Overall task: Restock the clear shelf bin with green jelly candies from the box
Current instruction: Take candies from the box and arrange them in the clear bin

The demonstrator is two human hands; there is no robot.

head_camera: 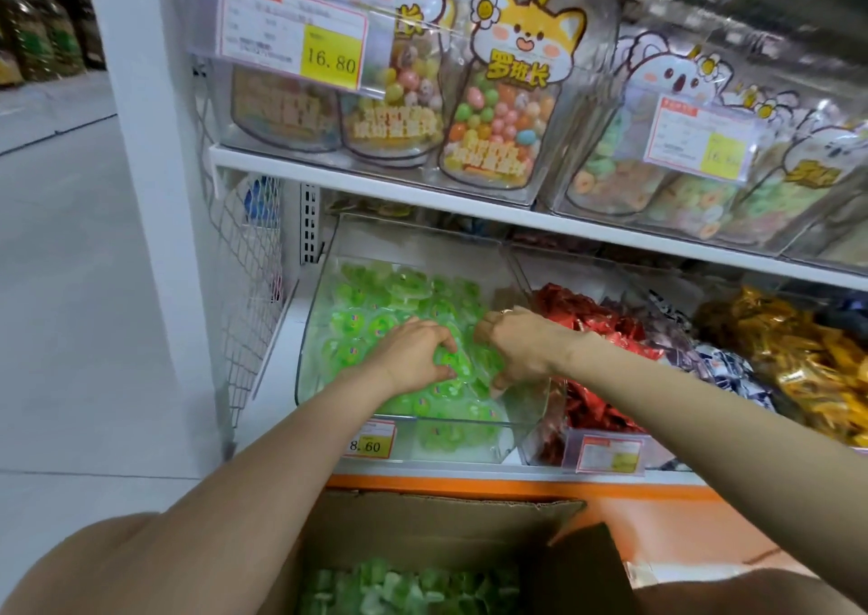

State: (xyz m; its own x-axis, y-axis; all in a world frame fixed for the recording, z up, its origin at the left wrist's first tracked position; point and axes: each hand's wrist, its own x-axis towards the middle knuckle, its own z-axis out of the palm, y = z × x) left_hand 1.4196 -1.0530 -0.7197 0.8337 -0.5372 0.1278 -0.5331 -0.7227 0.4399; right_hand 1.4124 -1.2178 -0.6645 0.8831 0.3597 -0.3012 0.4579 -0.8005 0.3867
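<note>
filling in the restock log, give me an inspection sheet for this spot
surface: white shelf, orange strip under its front edge
job's things: clear bin well filled with jellies; open box below holds more
clutter: red candies and gold candies in the bins to the right; price tag on the bin front
grippers: left hand grips jellies in the bin; right hand curled into the pile, grip hidden
cables: nothing seen
surroundings: upper shelf with candy pouches, wire mesh at the side, pale floor
</note>
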